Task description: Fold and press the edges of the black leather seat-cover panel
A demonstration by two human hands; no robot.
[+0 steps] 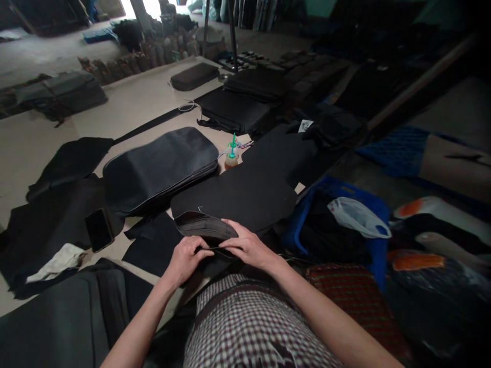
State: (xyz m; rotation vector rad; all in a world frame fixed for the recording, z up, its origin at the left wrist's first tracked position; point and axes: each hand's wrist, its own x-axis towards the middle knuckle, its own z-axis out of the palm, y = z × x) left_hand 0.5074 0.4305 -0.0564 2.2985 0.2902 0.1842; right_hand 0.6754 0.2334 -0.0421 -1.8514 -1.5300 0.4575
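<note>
A stack of black leather-like sheets lies before me, its near edges fanned up in a curve. At that near edge, my left hand is closed, thumb and fingers pinching the thin edge of a black sheet. My right hand pinches the same edge a little to the right, its upper fingers resting against the fanned layers. Between the two hands the edge shows as a thin dark line. Beneath my hands, the lower part of the sheet is too dark to make out.
Another stack of black sheets sits left of centre. Beyond my stack stands a drink cup with a green top. A phone and a white cloth lie at left. A blue crate holding dark material is at right.
</note>
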